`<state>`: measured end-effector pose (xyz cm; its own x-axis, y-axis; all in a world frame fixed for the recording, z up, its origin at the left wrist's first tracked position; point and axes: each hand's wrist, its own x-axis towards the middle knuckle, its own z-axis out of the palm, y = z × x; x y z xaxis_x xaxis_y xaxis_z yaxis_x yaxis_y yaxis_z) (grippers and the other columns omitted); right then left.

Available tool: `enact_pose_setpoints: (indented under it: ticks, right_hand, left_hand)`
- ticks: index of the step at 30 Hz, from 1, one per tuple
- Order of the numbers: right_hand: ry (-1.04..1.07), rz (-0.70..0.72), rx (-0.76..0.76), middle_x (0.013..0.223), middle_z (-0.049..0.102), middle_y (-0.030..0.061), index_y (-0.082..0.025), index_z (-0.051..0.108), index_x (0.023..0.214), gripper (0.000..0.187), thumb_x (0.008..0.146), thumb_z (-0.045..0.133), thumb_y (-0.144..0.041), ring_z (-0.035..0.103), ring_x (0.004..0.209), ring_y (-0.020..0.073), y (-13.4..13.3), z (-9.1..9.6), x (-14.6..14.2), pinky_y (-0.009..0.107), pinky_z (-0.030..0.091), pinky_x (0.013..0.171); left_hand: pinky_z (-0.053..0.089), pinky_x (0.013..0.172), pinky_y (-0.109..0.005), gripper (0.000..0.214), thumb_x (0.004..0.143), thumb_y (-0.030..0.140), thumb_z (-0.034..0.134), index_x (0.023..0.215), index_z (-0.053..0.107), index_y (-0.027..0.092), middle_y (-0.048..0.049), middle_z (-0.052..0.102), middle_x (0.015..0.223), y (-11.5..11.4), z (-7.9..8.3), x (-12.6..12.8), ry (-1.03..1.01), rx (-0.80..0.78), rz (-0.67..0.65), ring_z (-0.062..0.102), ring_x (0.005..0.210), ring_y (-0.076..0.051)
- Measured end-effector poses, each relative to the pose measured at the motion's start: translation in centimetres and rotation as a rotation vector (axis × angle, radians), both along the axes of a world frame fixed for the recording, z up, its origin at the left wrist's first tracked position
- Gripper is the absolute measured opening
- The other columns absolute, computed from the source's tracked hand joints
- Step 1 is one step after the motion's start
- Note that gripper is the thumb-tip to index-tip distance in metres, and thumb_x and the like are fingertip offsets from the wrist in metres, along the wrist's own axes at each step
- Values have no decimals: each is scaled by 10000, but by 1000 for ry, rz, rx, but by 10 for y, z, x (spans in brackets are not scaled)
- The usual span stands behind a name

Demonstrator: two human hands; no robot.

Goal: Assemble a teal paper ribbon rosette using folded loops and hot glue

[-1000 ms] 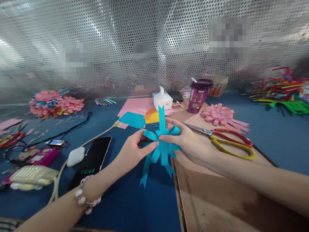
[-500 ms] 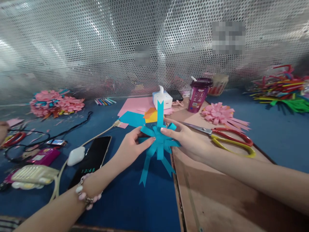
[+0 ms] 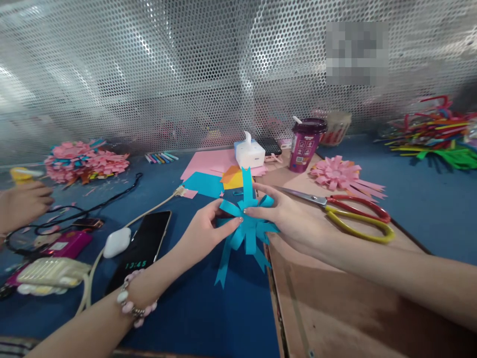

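A blue paper flower (image 3: 250, 233), made of looped strips with notched tails, is between my two hands above the table. My left hand (image 3: 208, 226) grips its left side, the thumb pressed near the centre and the fingers partly hidden behind the loops. From the right, my right hand (image 3: 286, 214) holds it with the thumb at the middle and the index finger stretched behind the upright strip. One strip points up and two tails hang below. Beyond my right hand lie scissors (image 3: 324, 201) with one red and one yellow handle, beside a pink paper flower (image 3: 337, 174).
Behind are coloured paper sheets (image 3: 203, 183), a tissue box (image 3: 249, 153) and a purple cup (image 3: 306, 146). A phone (image 3: 149, 243), a white earphone case (image 3: 117, 242) and cables lie left. Another person's hand (image 3: 24, 204) is at the far left. A perforated metal panel (image 3: 179, 74) stands behind.
My hands keep hold of the blue paper flower, which has tilted slightly and dipped; its upright strip sits lower. The other person's hand has come further into view at the left.
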<state>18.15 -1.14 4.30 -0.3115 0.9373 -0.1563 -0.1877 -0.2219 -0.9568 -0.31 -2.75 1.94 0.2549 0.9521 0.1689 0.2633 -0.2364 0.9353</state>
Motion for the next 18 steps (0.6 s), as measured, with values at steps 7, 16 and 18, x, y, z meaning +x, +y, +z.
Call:
enact_pose_setpoints:
  ticks: [7, 16, 18]
  right_hand:
    - [72, -23, -20, 1137, 671, 70, -230, 405, 1407, 682, 793, 697, -182, 676, 880, 178, -2, -2, -1, 289, 577, 685]
    - [85, 34, 86, 1028, 668, 44, -240, 325, 1457, 767, 784, 652, -73, 659, 842, 171, -1, -4, -1, 348, 555, 782]
    - [75, 46, 107, 1002, 660, 31, -248, 341, 1448, 757, 781, 661, -89, 653, 836, 166, -2, -5, -1, 346, 551, 785]
  left_hand:
    - [504, 777, -262, 212, 828, 331, 662, 979, 635, 185, -29, 693, 980, 1, 1, -1, -57, 13, 80, 627, 891, -166]
    - [470, 702, -247, 293, 784, 393, 707, 980, 600, 202, 13, 647, 844, 1, -1, -4, -10, -23, 118, 582, 763, -141]
    - [466, 728, -259, 313, 784, 411, 706, 992, 605, 199, 7, 653, 857, 1, -2, -4, 22, -24, 105, 582, 778, -147]
